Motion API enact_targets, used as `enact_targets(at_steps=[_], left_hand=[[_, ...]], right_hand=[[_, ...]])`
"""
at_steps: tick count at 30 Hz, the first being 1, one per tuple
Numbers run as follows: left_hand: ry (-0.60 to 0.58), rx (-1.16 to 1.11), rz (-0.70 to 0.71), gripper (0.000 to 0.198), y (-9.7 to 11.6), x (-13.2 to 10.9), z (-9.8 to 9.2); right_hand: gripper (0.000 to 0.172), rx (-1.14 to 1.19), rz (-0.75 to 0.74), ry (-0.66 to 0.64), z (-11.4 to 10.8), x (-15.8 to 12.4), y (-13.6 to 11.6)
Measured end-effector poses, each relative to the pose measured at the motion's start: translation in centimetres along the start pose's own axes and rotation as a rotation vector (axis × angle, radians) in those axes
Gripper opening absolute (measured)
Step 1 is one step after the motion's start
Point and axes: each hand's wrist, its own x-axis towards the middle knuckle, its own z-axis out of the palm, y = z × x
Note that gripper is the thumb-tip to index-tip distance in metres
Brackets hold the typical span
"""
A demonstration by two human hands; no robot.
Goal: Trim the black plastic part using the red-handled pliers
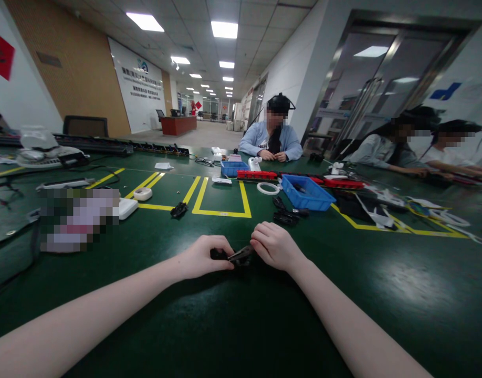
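My left hand (209,256) curls around the left end of a small black object (243,255), thumb below and fingers above. A narrow greyish strip runs along the object's middle; its exact kind cannot be made out. At the other end, my right hand (275,245) has its fingers closed, pinching the object's right side. Both hands are close together just above the green table (241,325). Beyond them lie a crumpled black bundle (179,210) and several black pieces (286,216) beside a blue bin (307,193).
Yellow tape (221,213) marks rectangles on the table. A white tape roll (143,194), a white box (126,208) and a blurred-out item are at left. Farther back are a white ring (268,188), a smaller blue bin (234,168) and a red strip (257,175). Other people sit across and right.
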Motion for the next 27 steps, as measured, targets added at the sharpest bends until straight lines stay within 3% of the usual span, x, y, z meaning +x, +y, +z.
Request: enact_targets(at_steps=[11, 20, 27], left_hand=[[0.044, -0.011, 0.017, 0.013, -0.05, -0.20, 0.20], [0.102, -0.174, -0.007, 0.013, 0.10, -0.14, 0.31], [0.118, -0.272, 0.022, 0.031, -0.02, -0.28, 0.51]], right_hand=[[0.038, 0.123, 0.056, 0.002, 0.04, -0.04, -0.15], [0.040, 0.167, 0.088, 0.026, -0.15, -0.07, -0.25], [0.037, 0.166, 0.095, 0.038, -0.25, -0.11, -0.51]])
